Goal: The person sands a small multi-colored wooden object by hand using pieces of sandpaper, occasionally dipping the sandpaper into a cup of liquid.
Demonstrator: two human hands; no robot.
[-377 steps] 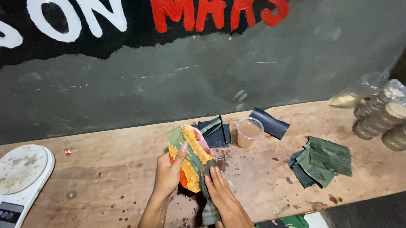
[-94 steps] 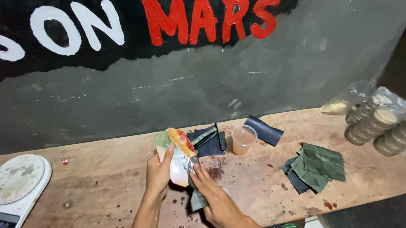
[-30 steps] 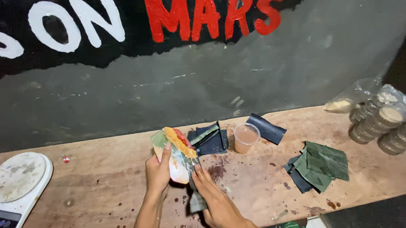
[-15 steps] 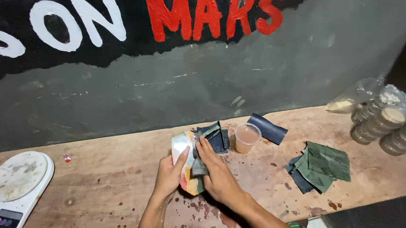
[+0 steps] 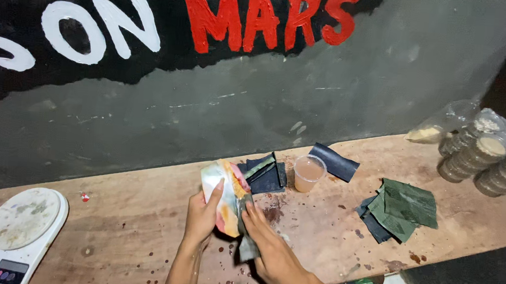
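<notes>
My left hand (image 5: 201, 215) grips a colourful printed packet (image 5: 226, 196), fingers curled behind it and the thumb pressed flat against its pale face, holding it upright just above the wooden bench (image 5: 130, 234). My right hand (image 5: 272, 251) comes in from five o'clock, fingertips closed on the packet's right edge, where a dark strip (image 5: 248, 247) hangs down between my two hands; whether the fingers pinch the strip or only the packet I cannot tell. At one o'clock from the packet, just beside it, lies a small heap of dark folded leaf pieces (image 5: 265, 175), and beyond that a clear plastic cup (image 5: 308, 173) of pale brown liquid with a dark roll (image 5: 334, 161) behind it. At three o'clock, well apart, sits a pile of green leaf squares (image 5: 401, 206). A white kitchen scale (image 5: 16, 230) stands at nine o'clock near the bench's left end. Stacks of lidded tubs (image 5: 486, 159) crowd the far right. Bare board lies open between my left hand and the scale; the bench's near edge runs close under my wrists.
</notes>
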